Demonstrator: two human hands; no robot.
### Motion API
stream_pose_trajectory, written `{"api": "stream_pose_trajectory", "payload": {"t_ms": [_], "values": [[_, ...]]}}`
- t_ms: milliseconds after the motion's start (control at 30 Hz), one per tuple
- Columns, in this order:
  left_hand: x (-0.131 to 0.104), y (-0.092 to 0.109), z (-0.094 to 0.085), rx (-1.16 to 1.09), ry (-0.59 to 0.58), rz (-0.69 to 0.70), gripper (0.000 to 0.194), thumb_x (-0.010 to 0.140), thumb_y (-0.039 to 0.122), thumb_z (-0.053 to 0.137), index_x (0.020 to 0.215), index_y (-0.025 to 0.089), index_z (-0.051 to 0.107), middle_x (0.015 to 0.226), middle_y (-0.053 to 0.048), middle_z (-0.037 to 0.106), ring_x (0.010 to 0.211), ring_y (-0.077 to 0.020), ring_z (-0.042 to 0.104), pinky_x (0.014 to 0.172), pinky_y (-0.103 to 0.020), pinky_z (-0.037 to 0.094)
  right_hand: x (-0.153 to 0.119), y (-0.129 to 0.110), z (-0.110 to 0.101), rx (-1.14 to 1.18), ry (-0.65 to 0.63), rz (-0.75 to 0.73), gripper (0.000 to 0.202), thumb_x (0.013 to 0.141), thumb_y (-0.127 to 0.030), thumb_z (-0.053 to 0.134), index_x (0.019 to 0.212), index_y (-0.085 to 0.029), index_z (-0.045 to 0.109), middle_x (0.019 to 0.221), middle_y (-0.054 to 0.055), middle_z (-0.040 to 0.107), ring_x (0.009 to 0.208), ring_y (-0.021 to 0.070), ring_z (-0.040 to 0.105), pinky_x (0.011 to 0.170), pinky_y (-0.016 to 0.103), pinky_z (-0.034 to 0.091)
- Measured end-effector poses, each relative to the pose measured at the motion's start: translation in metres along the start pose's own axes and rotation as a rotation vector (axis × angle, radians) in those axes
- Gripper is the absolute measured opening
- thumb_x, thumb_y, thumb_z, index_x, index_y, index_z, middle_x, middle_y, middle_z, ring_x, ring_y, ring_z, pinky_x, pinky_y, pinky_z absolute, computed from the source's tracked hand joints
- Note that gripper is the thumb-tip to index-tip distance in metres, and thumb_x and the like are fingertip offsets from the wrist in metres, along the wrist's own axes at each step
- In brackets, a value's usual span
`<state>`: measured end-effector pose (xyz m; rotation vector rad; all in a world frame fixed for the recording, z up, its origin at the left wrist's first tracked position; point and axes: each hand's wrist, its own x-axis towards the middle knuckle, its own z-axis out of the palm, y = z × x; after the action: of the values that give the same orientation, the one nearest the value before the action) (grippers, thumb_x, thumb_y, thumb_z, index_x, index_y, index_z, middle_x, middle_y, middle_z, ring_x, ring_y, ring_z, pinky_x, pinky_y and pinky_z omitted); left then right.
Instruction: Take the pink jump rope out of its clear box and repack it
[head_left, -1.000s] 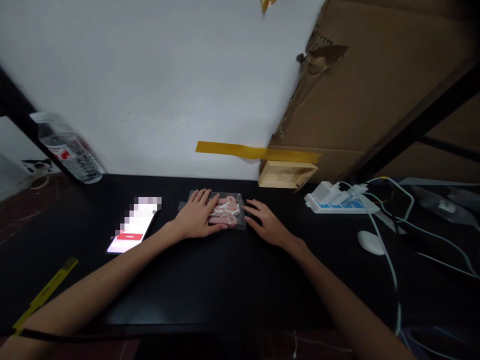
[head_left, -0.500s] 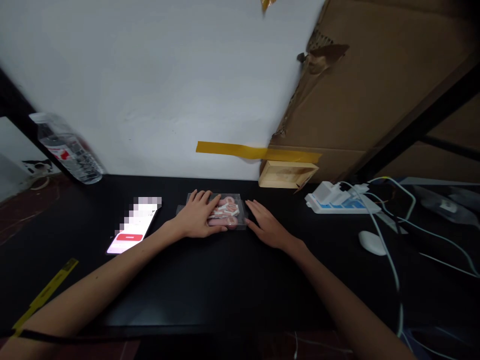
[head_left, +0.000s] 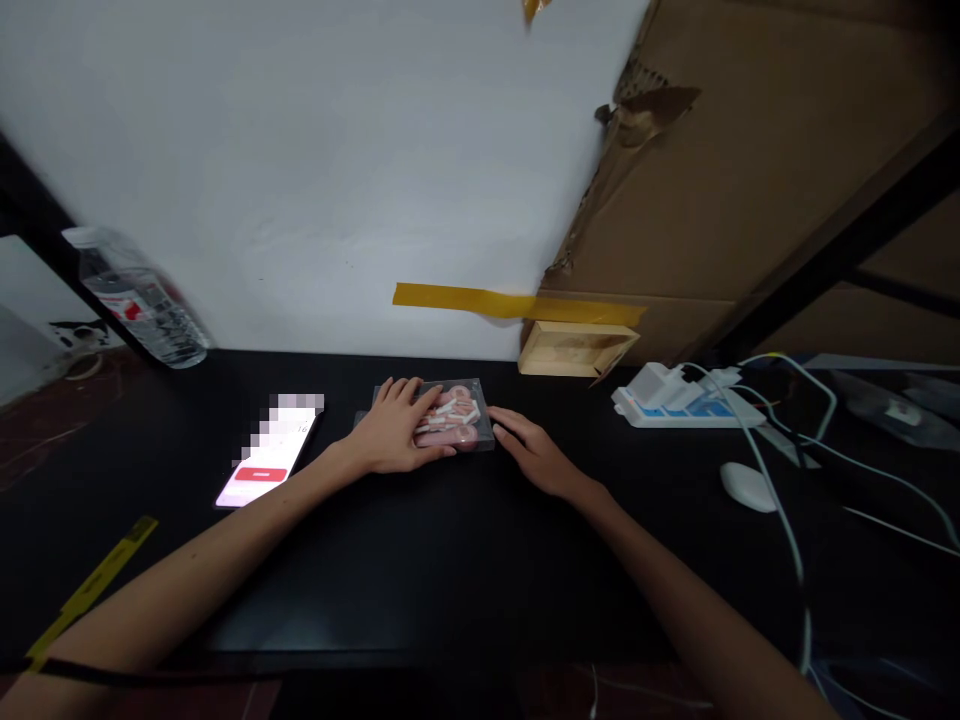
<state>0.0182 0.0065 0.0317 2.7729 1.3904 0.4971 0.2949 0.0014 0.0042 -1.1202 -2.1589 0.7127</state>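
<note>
A clear plastic box (head_left: 484,436) with pink and white pieces inside sits on the black table. My left hand (head_left: 391,428) lies over the box's left part with its fingers spread, covering that end. At the box's right end is my right hand (head_left: 531,449), fingers stretched out; its fingertips are at or very close to the edge, and I cannot tell whether they touch. What the pink pieces are is too small to make out fully.
Left of the box lies a lit phone (head_left: 262,462), with a water bottle (head_left: 142,300) behind it. A shallow wooden box (head_left: 577,350) stands against the back. To the right are a power strip (head_left: 682,400), a white mouse (head_left: 748,487) and loose cables (head_left: 787,540).
The right end of the plastic box has shifted slightly away from me, so the box sits a little askew. My right fingertips have moved slightly; my left hand stays on the box.
</note>
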Motion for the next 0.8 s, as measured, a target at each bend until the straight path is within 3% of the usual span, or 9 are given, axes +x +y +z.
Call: {"api": "stream_pose_trajectory", "payload": {"t_ms": [133, 267, 433, 800], "values": [[0.001, 0.003, -0.002, 0.037, -0.034, 0.012, 0.087, 0.082, 0.08, 0.048, 0.144, 0.02, 0.042, 0.14, -0.018, 0.047, 0.131, -0.0399, 0.042, 0.113, -0.061, 0.025, -0.006, -0.003, -0.004, -0.183, -0.201, -0.071, 0.07, 0.1, -0.061, 0.037, 0.156, -0.02, 0.031, 0.161, 0.013, 0.034, 0.149, 0.0321, 0.028, 0.121, 0.06, 0.021], [0.001, 0.005, -0.002, 0.065, -0.063, 0.036, 0.085, 0.083, 0.078, 0.049, 0.144, 0.019, 0.044, 0.138, -0.019, 0.049, 0.13, -0.0407, 0.042, 0.114, -0.061, 0.023, -0.008, -0.006, 0.001, -0.378, -0.25, -0.05, 0.084, 0.097, -0.067, 0.036, 0.16, -0.017, 0.014, 0.163, 0.016, 0.024, 0.151, 0.0373, 0.019, 0.121, 0.062, 0.019], [0.001, 0.005, 0.0, 0.033, -0.048, 0.035, 0.086, 0.082, 0.077, 0.05, 0.147, 0.022, 0.04, 0.143, -0.017, 0.047, 0.134, -0.0418, 0.039, 0.114, -0.061, 0.021, -0.007, -0.007, 0.008, -0.477, -0.215, -0.016, 0.086, 0.096, -0.069, 0.032, 0.161, -0.015, 0.014, 0.163, 0.017, 0.025, 0.151, 0.0376, 0.017, 0.12, 0.059, 0.024], [0.003, -0.002, -0.005, 0.026, -0.066, 0.082, 0.085, 0.082, 0.075, 0.054, 0.148, 0.022, 0.04, 0.145, -0.016, 0.046, 0.136, -0.0409, 0.038, 0.114, -0.061, 0.021, -0.004, -0.011, 0.007, -0.529, -0.199, 0.094, 0.095, 0.089, -0.079, 0.034, 0.159, -0.016, 0.023, 0.163, 0.017, 0.026, 0.151, 0.0405, 0.016, 0.12, 0.059, 0.021]]}}
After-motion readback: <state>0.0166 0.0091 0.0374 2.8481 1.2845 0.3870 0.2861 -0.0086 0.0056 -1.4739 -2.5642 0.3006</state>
